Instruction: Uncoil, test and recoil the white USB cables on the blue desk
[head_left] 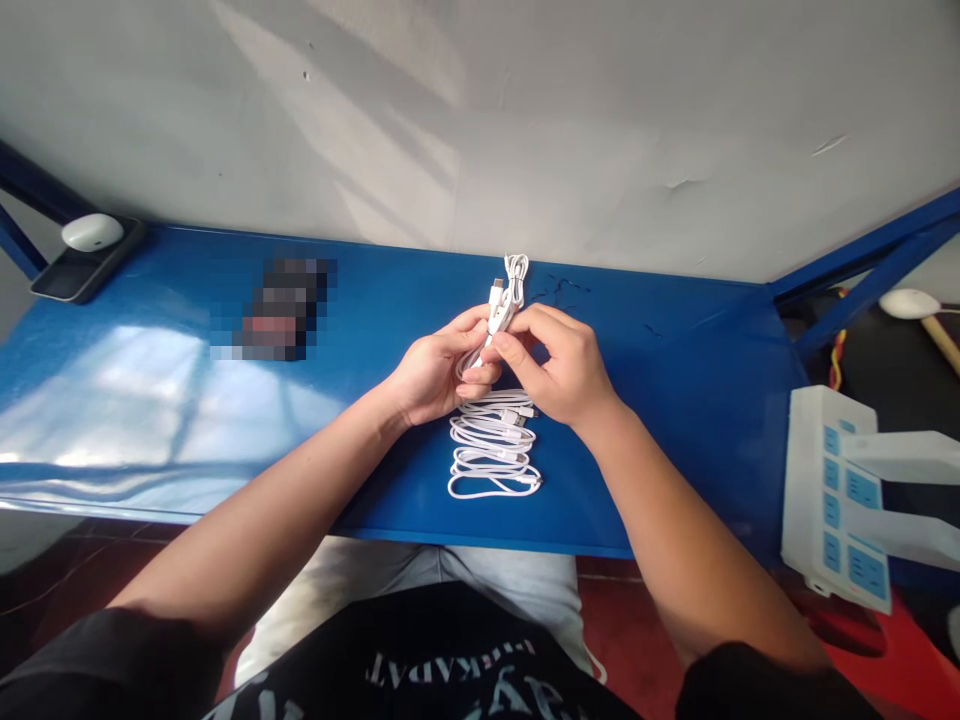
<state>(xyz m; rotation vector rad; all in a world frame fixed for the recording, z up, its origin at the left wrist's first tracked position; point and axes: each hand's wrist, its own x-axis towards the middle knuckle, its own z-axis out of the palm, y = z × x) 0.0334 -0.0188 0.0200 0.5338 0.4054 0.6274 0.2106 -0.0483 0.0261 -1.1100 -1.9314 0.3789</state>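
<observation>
My left hand (442, 372) is closed around a coiled white USB cable (497, 318), with a connector end sticking up above the fingers. My right hand (564, 362) meets it from the other side, thumb and forefinger pinched at the middle of the cable. What exactly lies between those right fingertips is too small to make out. Just beyond the hands is a tied white cable bundle (517, 272); I cannot tell whether it touches the held one. Several looped white cables (491, 450) lie in a row on the blue table nearer to me.
Thin dark strips (566, 285) lie on the blue table (675, 420) behind my right hand. A pixelated dark object (281, 310) is on the left. A white mouse-shaped item (92, 232) rests on a dark tray. A white power strip (832, 500) with plugs stands at the right edge.
</observation>
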